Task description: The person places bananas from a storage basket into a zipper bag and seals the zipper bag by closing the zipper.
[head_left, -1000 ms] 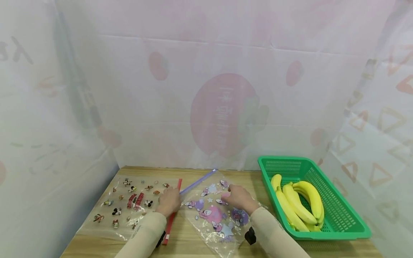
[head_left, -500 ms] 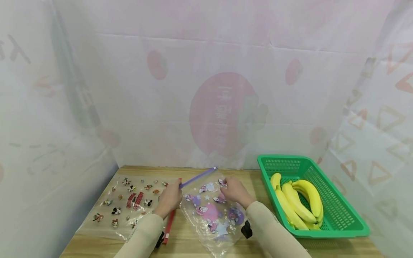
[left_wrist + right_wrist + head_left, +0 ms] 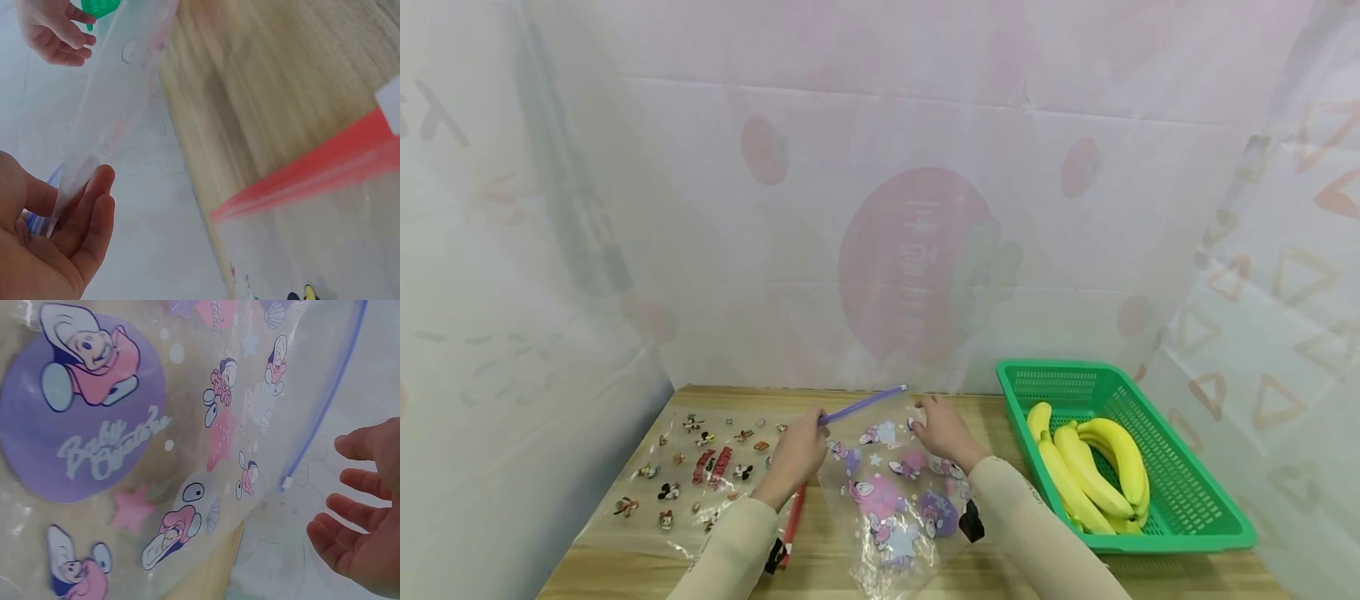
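A clear zip bag (image 3: 880,492) with pink and purple cartoon prints hangs tilted above the table, its purple zip strip (image 3: 865,404) uppermost. At the strip's left end my left hand (image 3: 801,450) pinches the bag; thumb and fingers (image 3: 97,203) meet across the film in the left wrist view. My right hand (image 3: 946,432) is beside the bag's right edge. Its fingers are spread and hold nothing in the right wrist view, apart from the zip and its white slider (image 3: 287,483). Under my left forearm lies a second clear bag (image 3: 647,521) with a red zip strip (image 3: 793,517).
On the right stands a green plastic basket (image 3: 1213,500) holding several yellow bananas (image 3: 1090,479). The wooden table (image 3: 820,575) ends at a printed cloth wall (image 3: 925,275) behind, with more cloth on both sides.
My left hand has taken the purple zip's left end and raised it, so the bag now lifts off the table. My right hand has shifted slightly up and away from the film.
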Demonstrator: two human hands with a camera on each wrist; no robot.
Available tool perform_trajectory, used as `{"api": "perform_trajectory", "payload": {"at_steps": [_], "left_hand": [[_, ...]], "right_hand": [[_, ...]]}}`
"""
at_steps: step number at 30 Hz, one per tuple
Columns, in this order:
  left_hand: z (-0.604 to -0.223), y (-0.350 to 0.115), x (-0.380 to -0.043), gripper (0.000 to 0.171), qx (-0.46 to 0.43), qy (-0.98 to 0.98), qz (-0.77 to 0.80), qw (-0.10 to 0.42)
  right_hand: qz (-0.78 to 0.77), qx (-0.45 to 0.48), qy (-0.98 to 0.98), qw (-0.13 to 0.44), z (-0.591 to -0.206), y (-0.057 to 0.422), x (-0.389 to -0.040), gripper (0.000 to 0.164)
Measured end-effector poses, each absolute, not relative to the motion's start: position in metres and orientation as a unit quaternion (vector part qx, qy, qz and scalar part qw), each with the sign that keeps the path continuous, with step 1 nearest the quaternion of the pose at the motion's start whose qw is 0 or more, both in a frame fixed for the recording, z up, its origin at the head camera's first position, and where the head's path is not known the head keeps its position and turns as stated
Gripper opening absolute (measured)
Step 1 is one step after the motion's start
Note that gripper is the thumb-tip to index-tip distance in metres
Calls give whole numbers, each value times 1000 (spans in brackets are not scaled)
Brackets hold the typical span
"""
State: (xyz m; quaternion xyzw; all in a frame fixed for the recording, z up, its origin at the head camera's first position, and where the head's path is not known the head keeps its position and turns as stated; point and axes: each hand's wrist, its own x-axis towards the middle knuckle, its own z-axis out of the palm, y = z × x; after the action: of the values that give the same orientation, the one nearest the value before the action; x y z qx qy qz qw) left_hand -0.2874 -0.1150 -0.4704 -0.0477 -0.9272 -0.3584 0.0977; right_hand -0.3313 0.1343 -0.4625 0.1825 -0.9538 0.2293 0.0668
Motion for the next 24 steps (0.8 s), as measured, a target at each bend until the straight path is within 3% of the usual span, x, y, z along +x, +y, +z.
{"api": "perform_trajectory", "payload": {"at_steps": [5, 15, 19, 24], "left_hand": [[-464, -113, -286, 7, -96, -918, -368, 118], [-452, -115, -284, 14, -176, -899, -383, 121], [-446, -115, -285, 16, -196, -893, -382, 136], [-444, -115, -289, 17, -200, -892, -374, 155]], "right_hand": [[213, 194, -954, 84, -456, 133, -333, 43], [181, 219, -951, 121, -435, 134, -334, 55], [149, 225, -958, 101, -428, 136, -335, 50], [126, 235, -961, 80, -423, 139, -335, 33]]}}
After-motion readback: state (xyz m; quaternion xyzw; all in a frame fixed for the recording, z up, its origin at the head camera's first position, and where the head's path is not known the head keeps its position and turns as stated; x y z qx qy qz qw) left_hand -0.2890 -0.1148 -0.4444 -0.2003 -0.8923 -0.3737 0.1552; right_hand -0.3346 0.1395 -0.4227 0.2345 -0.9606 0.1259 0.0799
